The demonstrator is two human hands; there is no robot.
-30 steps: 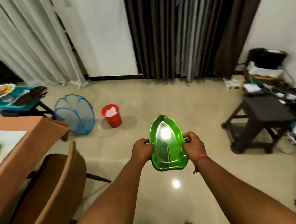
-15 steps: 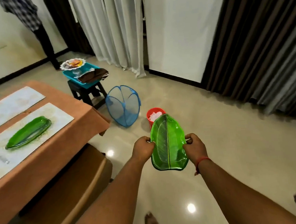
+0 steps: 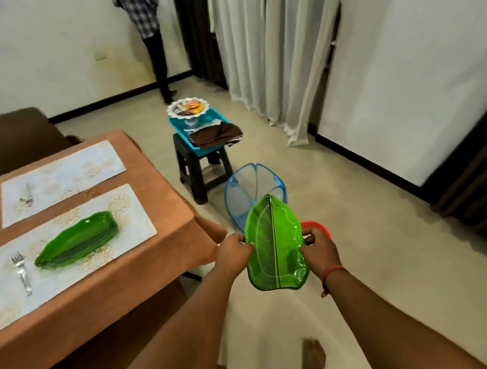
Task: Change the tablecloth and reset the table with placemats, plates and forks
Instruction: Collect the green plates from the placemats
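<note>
Currently, a glossy green leaf-shaped plate (image 3: 275, 245) is held above the beige floor (image 3: 385, 246), right of the bench (image 3: 144, 266); left hand (image 3: 235, 255) and right hand (image 3: 319, 251) grip its opposite rims, fingers curled; the bench carries an orange cloth (image 3: 162, 190), two pale rectangular mats (image 3: 135, 223), a second leaf plate (image 3: 76, 239) and metal forks (image 3: 22, 273); a blue mesh basket (image 3: 251, 183) stands beyond.

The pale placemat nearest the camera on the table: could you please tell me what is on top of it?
On the near pale placemat lie a green leaf-shaped plate and a silver fork beside it. The plate hides the mat's middle.
</note>
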